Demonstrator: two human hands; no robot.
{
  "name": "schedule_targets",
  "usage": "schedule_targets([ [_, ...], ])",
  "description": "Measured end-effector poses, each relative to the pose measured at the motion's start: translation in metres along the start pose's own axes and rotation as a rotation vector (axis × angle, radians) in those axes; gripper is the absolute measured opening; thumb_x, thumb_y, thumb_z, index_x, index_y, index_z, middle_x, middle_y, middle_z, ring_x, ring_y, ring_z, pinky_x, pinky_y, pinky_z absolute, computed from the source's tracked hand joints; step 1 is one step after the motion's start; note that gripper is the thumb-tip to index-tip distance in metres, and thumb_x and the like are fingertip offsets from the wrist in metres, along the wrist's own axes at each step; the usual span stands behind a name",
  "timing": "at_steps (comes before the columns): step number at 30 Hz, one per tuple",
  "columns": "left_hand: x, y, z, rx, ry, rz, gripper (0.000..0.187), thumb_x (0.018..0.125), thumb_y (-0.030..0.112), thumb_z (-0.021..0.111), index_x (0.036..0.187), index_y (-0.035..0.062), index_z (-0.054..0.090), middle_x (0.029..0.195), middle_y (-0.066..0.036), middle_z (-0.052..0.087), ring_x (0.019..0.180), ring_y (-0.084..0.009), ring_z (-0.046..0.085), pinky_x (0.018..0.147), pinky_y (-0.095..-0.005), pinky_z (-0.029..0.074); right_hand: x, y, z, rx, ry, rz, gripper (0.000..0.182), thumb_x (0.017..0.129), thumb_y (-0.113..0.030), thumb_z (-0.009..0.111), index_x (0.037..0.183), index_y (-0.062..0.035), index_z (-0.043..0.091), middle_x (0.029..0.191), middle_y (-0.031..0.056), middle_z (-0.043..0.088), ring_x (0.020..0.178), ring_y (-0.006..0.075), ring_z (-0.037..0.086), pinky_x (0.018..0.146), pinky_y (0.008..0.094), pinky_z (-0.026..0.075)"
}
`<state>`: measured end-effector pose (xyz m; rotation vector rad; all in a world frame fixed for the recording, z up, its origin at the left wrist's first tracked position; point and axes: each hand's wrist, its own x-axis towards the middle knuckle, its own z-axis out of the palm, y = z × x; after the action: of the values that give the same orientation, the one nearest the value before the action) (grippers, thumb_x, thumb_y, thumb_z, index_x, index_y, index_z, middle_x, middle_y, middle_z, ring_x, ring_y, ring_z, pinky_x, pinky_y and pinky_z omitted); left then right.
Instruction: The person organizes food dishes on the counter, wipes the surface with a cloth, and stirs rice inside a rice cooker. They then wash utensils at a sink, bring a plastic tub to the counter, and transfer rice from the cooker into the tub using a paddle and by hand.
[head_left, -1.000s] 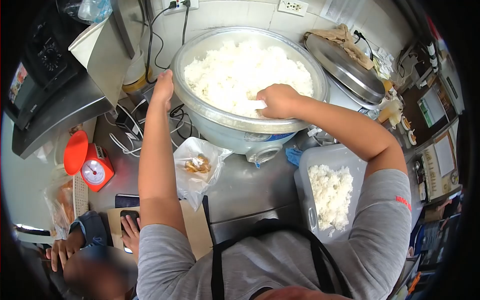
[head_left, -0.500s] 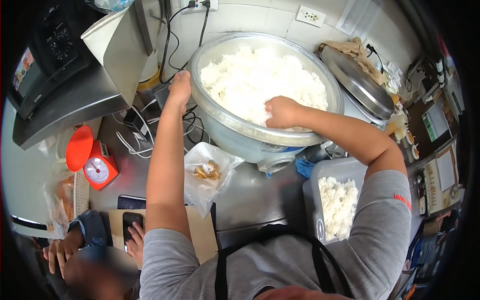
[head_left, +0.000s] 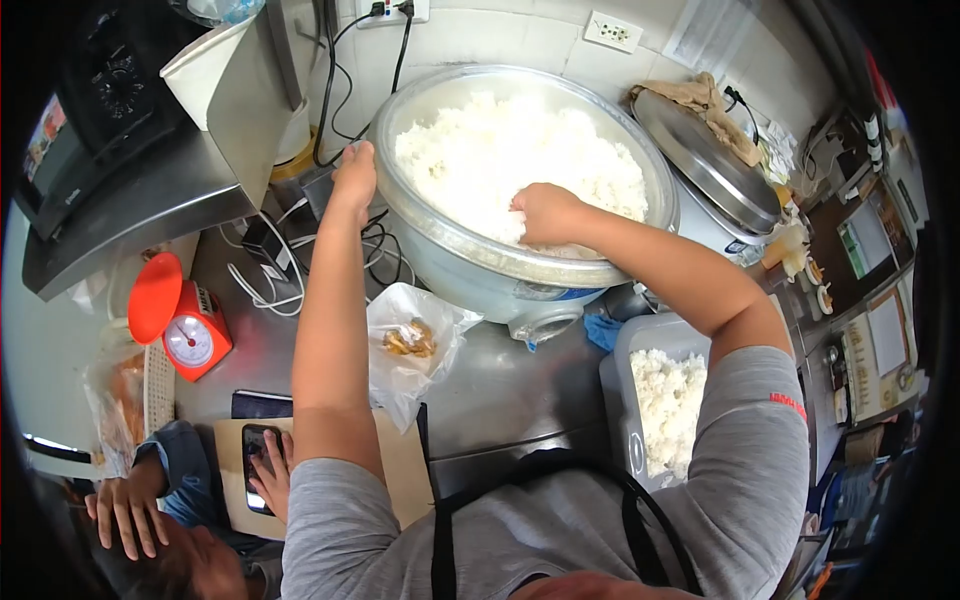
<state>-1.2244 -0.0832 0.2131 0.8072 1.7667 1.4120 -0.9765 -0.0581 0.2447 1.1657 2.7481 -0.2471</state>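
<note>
A large round metal pot [head_left: 440, 250] full of white rice [head_left: 520, 150] stands against the tiled wall. At its left rim is my left hand [head_left: 355, 178], its fingers closed over the edge. My right hand [head_left: 548, 213] is inside the pot at the near side of the rice, fingers curled and partly sunk in it; what they hold is hard to make out. A grey plastic tub [head_left: 622, 400] with more rice [head_left: 670, 410] sits below my right arm. Between my arms lies a clear plastic bag [head_left: 440, 350] with brown food pieces on it.
An orange scale [head_left: 192, 335] and white cables [head_left: 268, 285] are on the left. A metal lid [head_left: 705, 160] with a brown cloth leans at the right. A co-worker [head_left: 200, 560] sits lower left, one hand on a phone [head_left: 258, 468], the other at the head.
My right hand has shifted slightly left in the rice. The co-worker's hand now rests across the phone, and their head is turned differently. The whole view has shifted a little.
</note>
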Motion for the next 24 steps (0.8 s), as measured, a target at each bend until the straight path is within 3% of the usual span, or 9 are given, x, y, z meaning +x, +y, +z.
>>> schedule_targets([
  [6, 0.003, -0.005, -0.001, 0.003, -0.020, 0.027, 0.060, 0.082, 0.041, 0.032, 0.130, 0.0092, 0.015, 0.134, -0.018, 0.009, 0.123, -0.0272, 0.017, 0.097, -0.0376, 0.019, -0.010, 0.006, -0.005, 0.082, 0.183, 0.034, 0.038, 0.061, -0.020, 0.060, 0.095, -0.0020, 0.056, 0.088, 0.0173, 0.057, 0.083, 0.0279, 0.055, 0.073, 0.0321, 0.043],
  [9, 0.005, -0.006, -0.002, -0.013, -0.033, 0.040, 0.059, 0.083, 0.040, 0.032, 0.130, 0.0085, 0.016, 0.133, -0.016, 0.011, 0.123, -0.0258, 0.018, 0.097, -0.0364, 0.019, -0.009, 0.004, -0.022, 0.160, 0.068, 0.109, 0.036, 0.062, -0.020, 0.059, 0.092, -0.0006, 0.056, 0.086, 0.0186, 0.057, 0.081, 0.0279, 0.055, 0.072, 0.0307, 0.043],
  [13, 0.008, -0.008, -0.003, -0.036, -0.046, 0.064, 0.057, 0.084, 0.038, 0.032, 0.129, 0.0076, 0.018, 0.133, -0.015, 0.015, 0.122, -0.0240, 0.019, 0.097, -0.0348, 0.019, -0.020, 0.017, -0.027, 0.313, 0.220, 0.105, 0.033, 0.062, -0.018, 0.058, 0.089, 0.0020, 0.057, 0.077, 0.0192, 0.058, 0.074, 0.0277, 0.056, 0.069, 0.0304, 0.044],
  [24, 0.049, -0.030, -0.008, -0.151, -0.121, 0.193, 0.051, 0.086, 0.033, 0.033, 0.128, 0.0050, 0.023, 0.132, -0.010, 0.024, 0.121, -0.0189, 0.023, 0.097, -0.0305, 0.019, -0.081, 0.047, -0.043, 0.301, 0.276, 0.190, 0.033, 0.061, -0.018, 0.059, 0.088, 0.0018, 0.057, 0.078, 0.0192, 0.058, 0.074, 0.0250, 0.057, 0.070, 0.0298, 0.043],
])
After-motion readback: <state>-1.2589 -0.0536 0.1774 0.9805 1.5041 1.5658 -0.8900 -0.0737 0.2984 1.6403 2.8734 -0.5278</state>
